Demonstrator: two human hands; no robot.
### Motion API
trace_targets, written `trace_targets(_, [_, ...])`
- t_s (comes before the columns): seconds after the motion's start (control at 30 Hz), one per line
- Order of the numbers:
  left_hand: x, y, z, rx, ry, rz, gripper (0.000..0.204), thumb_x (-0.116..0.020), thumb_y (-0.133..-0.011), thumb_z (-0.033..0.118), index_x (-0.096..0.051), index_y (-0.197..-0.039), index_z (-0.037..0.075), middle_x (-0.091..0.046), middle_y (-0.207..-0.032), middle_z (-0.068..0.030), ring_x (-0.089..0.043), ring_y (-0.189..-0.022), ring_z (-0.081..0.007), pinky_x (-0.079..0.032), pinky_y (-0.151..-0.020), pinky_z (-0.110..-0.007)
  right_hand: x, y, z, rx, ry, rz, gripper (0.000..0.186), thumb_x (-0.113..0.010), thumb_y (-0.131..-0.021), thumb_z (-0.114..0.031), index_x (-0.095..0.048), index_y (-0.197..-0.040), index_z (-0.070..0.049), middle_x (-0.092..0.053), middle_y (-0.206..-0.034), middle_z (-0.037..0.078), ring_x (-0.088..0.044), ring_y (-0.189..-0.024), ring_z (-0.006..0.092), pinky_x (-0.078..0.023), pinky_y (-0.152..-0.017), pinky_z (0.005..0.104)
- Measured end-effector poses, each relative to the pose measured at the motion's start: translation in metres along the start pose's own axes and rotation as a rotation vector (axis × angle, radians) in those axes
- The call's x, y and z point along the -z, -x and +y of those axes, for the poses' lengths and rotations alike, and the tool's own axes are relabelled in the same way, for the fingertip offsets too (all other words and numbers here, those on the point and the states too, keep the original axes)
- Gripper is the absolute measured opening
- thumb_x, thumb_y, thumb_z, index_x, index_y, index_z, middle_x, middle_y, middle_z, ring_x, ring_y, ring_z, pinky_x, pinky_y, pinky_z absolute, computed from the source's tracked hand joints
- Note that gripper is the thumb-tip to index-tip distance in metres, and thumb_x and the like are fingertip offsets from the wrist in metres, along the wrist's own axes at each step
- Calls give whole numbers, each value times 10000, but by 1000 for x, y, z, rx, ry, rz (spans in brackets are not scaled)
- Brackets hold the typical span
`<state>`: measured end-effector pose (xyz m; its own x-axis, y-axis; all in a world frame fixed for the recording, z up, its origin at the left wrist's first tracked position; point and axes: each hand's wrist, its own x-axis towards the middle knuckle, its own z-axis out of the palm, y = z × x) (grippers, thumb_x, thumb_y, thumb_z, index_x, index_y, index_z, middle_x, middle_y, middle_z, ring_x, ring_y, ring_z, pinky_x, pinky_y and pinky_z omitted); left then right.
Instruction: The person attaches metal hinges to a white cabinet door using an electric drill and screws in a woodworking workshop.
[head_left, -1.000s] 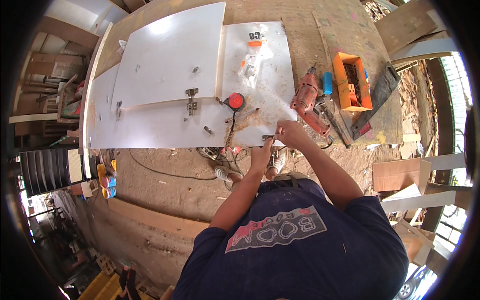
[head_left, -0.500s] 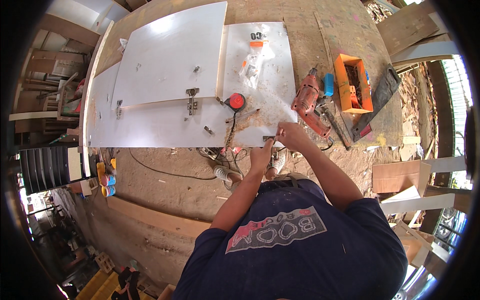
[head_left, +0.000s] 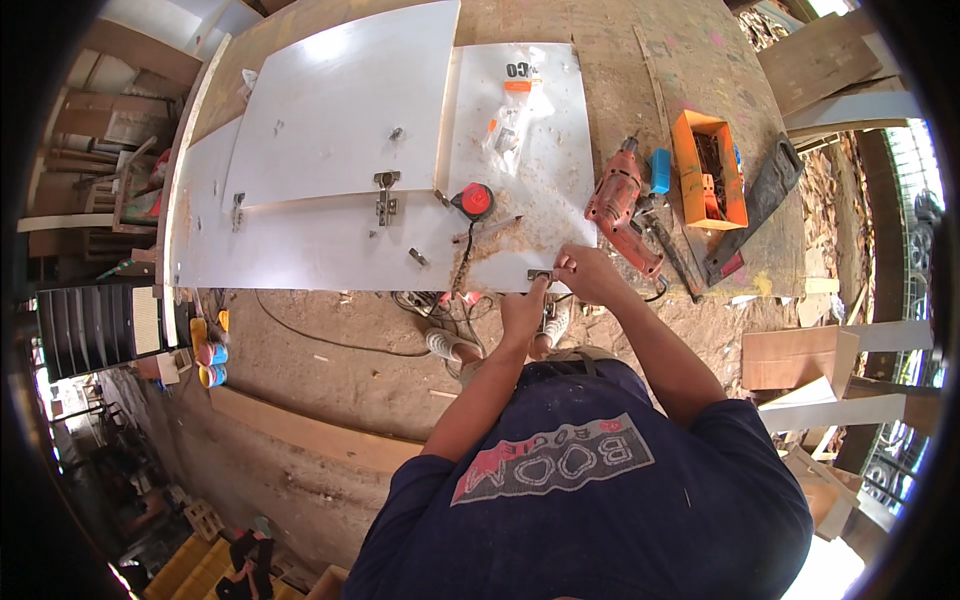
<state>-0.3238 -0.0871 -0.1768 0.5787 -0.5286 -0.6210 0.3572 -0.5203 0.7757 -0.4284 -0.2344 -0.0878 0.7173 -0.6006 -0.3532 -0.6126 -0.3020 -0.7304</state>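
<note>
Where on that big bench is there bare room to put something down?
The white door panel is bare above its hinge. Bare bench top lies between the plastic bag and the orange box. It is crowded near the right hand: red drill, handsaw, tape measure.

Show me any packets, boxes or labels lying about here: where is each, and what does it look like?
Clear plastic packet with orange label: flat on the white board's far end, small parts inside.
Open orange cardboard box: on the wooden bench right of the red power drill, oblong, dark hardware inside.
Small blue box: between drill and orange box.
</note>
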Motion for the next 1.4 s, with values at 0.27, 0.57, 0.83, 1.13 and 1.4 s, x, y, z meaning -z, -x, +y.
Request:
trace_targets(0.27, [-4, 11, 10, 41, 225, -69, 298, -686, -1027, 278, -693, -1041, -19, -688, -749, -70, -666, -523, -187, -504, -446, -340, -1, -1, 2, 15, -1, -1, 186, -777, -889, -205, -720, -991, -60, -766, -956, 165, -739, -927, 361, -568, -840, 467])
trace_targets(0.57, [-1, 16, 20, 92, 238, -96, 309, -669, -1032, 284, -684, -1064, -23, -681, -762, -76, -685, -552, -192, -513, -452, -328, -1, -7, 10, -25, -109, 18, 180, -727, -971, -196, -704, -1034, -29, -735, -875, 109, -717, -827, 223, -549, -754, 374])
trace_targets(0.83, [-2, 17, 23, 142, 269, -108, 268, -676, -1019, 260, -685, -1098, 4, -675, -768, -71, -695, -555, -199, -522, -451, -331, 4, -14, 23, -23, -363, 23, 146, -648, -1031, -125, -663, -1084, 10, -700, -838, 63, -656, -782, 118, -507, -698, 311])
trace_targets(1.13, [-3, 8, 5, -183, 87, 20, 276, -692, -1022, 258, -713, -1064, -14, -707, -809, -73, -692, -710, -139, -519, -605, -329, -4, -13, -16, 43, -151, 101, 202, -730, -957, -211, -722, -1038, -26, -732, -868, 124, -718, -811, 268, -558, -757, 389])
trace_targets(1.4, [5, 3, -5, -65, -220, -11, 580, -661, -997, 486, -737, -972, -87, -767, -882, -228, -757, -909, -359, -529, -769, -477, -79, -79, -109, 539, 52, 10, 138, -752, -903, -184, -764, -988, -76, -720, -937, 127, -676, -1011, 340, -543, -906, 479])
